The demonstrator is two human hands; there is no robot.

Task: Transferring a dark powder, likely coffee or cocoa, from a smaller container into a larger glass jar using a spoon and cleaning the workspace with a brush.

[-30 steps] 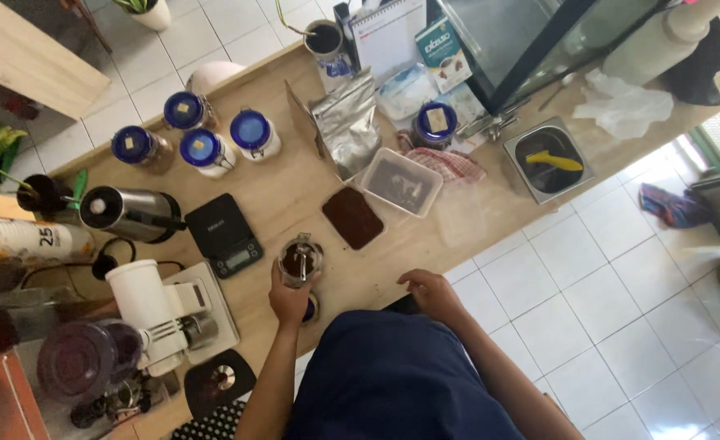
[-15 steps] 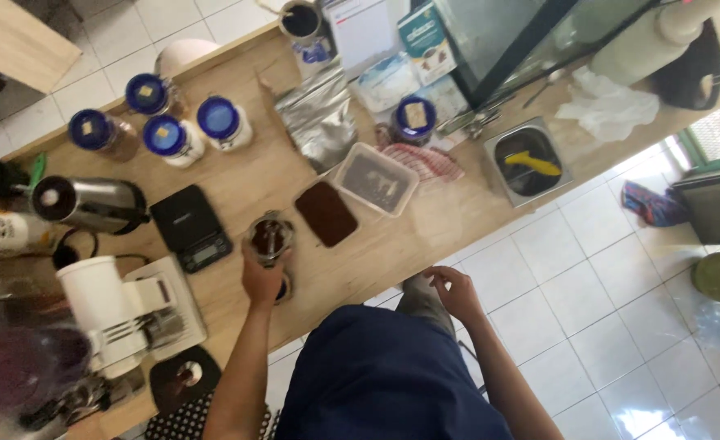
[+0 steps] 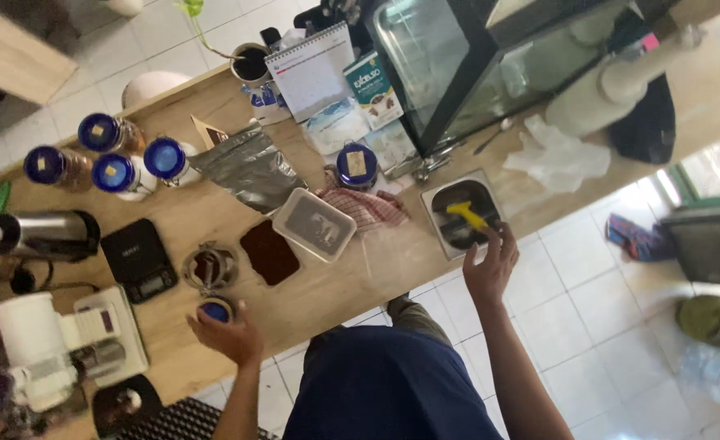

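Wooden counter (image 3: 335,285) runs diagonally across the frame, white tile floor below. Left hand (image 3: 228,332), lower left, is wrapped around a small blue-lidded jar (image 3: 215,310), just below a glass jar (image 3: 210,267) beside a black scale (image 3: 139,261). Right hand (image 3: 490,265), fingers spread and holding nothing, sits at the edge of a metal tin (image 3: 460,213) with a yellow tool (image 3: 467,215) in it.

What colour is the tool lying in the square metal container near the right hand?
Yellow: the tool shows clearly in the head view.
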